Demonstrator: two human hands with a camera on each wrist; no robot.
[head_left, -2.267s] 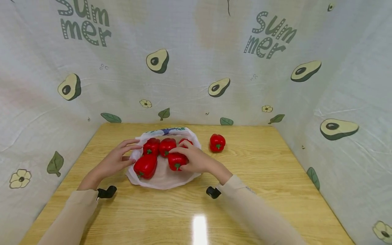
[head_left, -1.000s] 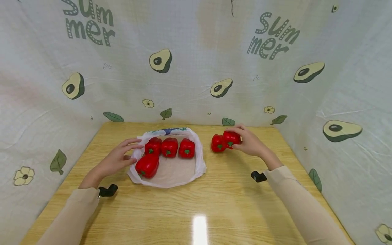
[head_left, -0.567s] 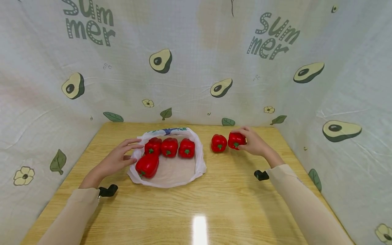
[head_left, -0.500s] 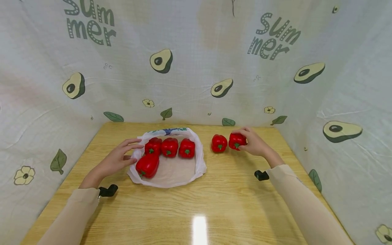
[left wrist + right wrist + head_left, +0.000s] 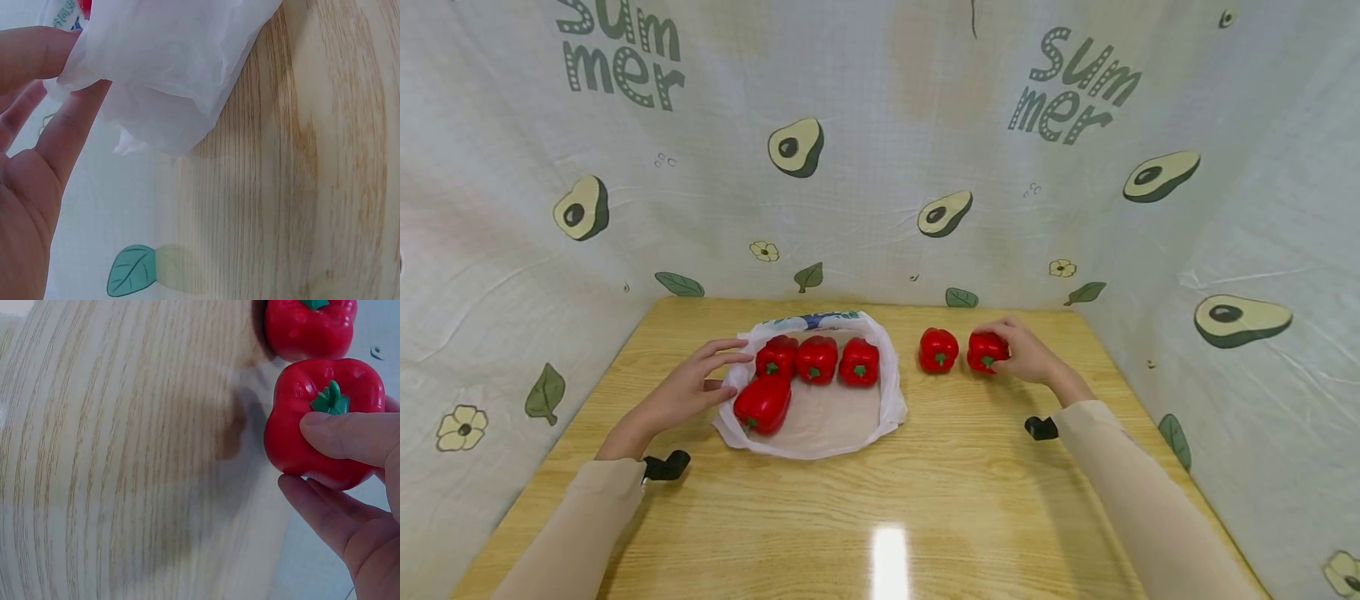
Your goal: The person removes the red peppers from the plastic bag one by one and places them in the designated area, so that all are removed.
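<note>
My right hand (image 5: 1026, 353) grips a glossy red bell pepper (image 5: 984, 352) with a green stem, at the back right of the table. In the right wrist view, the thumb (image 5: 337, 434) lies across this bell pepper (image 5: 325, 425), just under its stem, and fingers curl below it. A second red bell pepper (image 5: 937, 350) stands just to its left. My left hand (image 5: 681, 396) touches the left rim of a white plastic bag (image 5: 891, 400), thumb and fingers spread apart. Its fingertips are partly hidden by the bag film (image 5: 156, 56) in the left wrist view.
Inside the rolled-open bag, three red bell peppers line the back, one of them a bell pepper (image 5: 858, 362) at right; a larger one (image 5: 763, 405) lies front left. The wooden table (image 5: 820, 517) ends at a printed cloth (image 5: 880, 150) behind and on both sides.
My right hand has taken a bell pepper out of the bag and carried it right, beside the other one, then a little farther right and lower. My left hand has stayed at the bag's rim.
</note>
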